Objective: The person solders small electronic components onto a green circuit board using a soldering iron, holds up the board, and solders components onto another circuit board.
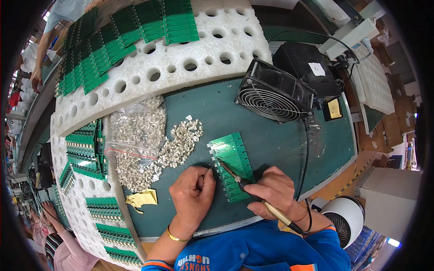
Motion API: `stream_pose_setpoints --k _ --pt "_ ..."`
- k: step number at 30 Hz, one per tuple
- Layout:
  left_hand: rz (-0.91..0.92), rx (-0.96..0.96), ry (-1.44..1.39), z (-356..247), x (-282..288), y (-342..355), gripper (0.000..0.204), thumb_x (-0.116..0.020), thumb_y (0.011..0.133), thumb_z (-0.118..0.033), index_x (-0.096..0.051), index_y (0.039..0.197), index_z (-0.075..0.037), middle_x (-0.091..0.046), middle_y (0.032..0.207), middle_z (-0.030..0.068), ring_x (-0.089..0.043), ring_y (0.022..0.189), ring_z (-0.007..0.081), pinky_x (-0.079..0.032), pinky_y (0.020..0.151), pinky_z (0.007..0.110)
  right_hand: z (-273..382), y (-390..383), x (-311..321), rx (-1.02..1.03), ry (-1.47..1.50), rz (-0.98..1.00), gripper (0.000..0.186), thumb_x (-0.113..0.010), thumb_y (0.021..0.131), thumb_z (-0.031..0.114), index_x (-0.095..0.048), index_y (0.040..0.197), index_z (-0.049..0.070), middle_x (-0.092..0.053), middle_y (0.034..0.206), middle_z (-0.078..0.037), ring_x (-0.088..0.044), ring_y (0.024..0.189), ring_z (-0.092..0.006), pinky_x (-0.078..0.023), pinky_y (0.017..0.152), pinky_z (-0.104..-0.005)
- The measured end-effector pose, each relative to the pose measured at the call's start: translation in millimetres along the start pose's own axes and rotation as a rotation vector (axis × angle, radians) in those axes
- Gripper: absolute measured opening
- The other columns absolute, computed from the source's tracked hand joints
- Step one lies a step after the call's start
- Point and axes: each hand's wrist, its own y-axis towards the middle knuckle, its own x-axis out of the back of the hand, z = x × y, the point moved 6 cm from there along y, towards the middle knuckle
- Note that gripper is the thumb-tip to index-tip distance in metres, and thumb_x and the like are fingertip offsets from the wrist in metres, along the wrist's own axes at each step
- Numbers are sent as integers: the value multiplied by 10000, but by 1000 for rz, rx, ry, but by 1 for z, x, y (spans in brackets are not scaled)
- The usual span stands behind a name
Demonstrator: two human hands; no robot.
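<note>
My left hand (192,194) is closed in a pinch on a thin wire (209,170) at the left edge of a green circuit board (233,147), which lies on the dark green mat. My right hand (271,192) grips a soldering iron (280,214) with a gold handle end, its tip over the board's left side near small metal parts. Left of the board lie a heap of small silver components (183,140), an open-looking clear bag (135,126) of similar parts, and a crumpled yellow cloth or glove (142,197).
Foam racks (190,63) holding green boards line the back and left. A black fan (271,95), power box (303,67) and cables stand at the back right. A white round appliance (343,207) is beside the table. Other people's hands (38,74) appear at the far left.
</note>
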Motion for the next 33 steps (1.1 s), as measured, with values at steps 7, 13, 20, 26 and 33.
stream_pose_setpoints --k 7,13,20,26,33 --pt "-15 7 -12 1 0 -1 96 -718 842 21 -634 799 4 -521 620 7 -413 524 64 -341 482 234 -2 0 2 15 -4 -16 356 -735 866 342 -674 1026 30 -582 656 -50 -545 532 -212 -449 580 -341" --pt "-25 41 -39 1 3 -2 107 -714 847 29 -628 789 0 -500 617 -21 -399 542 42 -327 485 219 -3 0 6 13 7 -65 329 -723 879 323 -684 1014 25 -584 655 -56 -535 532 -217 -444 578 -342" --pt "-26 36 -20 4 3 -1 103 -711 852 32 -631 800 -10 -487 604 -33 -389 545 33 -318 485 213 -12 7 7 -31 76 -86 268 -738 873 257 -686 995 24 -622 679 -62 -547 537 -217 -436 576 -338" --pt "-25 41 -13 2 4 0 104 -713 855 26 -633 803 -16 -478 597 -44 -384 545 29 -313 483 208 -14 11 10 -73 108 -83 211 -745 854 193 -689 966 23 -633 680 -70 -554 539 -215 -426 573 -338" --pt "-33 47 -34 3 4 -1 108 -717 849 25 -630 800 -14 -481 597 -42 -386 542 28 -313 482 207 -15 10 7 -79 106 -68 197 -743 847 177 -694 955 19 -632 677 -69 -547 535 -212 -424 583 -333"
